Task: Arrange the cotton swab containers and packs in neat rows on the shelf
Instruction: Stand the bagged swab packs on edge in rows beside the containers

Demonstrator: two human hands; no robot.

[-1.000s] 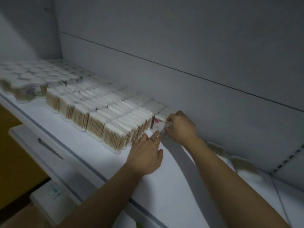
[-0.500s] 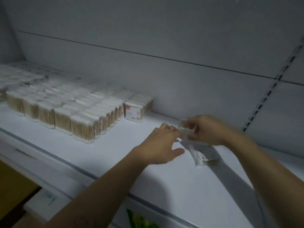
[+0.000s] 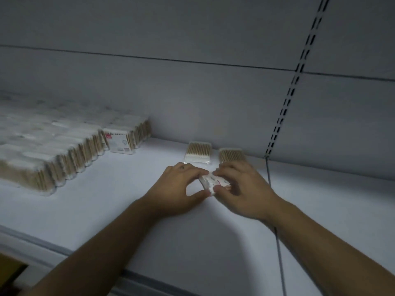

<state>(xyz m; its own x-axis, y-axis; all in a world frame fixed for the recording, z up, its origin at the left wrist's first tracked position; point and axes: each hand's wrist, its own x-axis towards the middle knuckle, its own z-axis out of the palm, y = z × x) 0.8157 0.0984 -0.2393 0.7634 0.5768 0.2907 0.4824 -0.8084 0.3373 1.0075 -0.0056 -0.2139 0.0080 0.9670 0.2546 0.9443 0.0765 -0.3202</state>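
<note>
Currently both hands meet on one small swab pack (image 3: 211, 182) low over the shelf (image 3: 213, 242): the left hand (image 3: 178, 190) pinches its left end between thumb and fingers, and the right hand (image 3: 242, 189) curls round its other side. Whether the swab pack rests on the shelf or hangs just above it, I cannot tell. A loose pack (image 3: 198, 152) and a second loose pack (image 3: 232, 155) lie flat just behind it, and the neat rows (image 3: 64, 154) stand well to its left. The wrapper looks thin and slick, so a light pinch could let it twist or slip out on the way across. If it is pushed too hard against the red-labelled end pack (image 3: 119, 142), the standing neighbours may topple and spoil the line.
</note>
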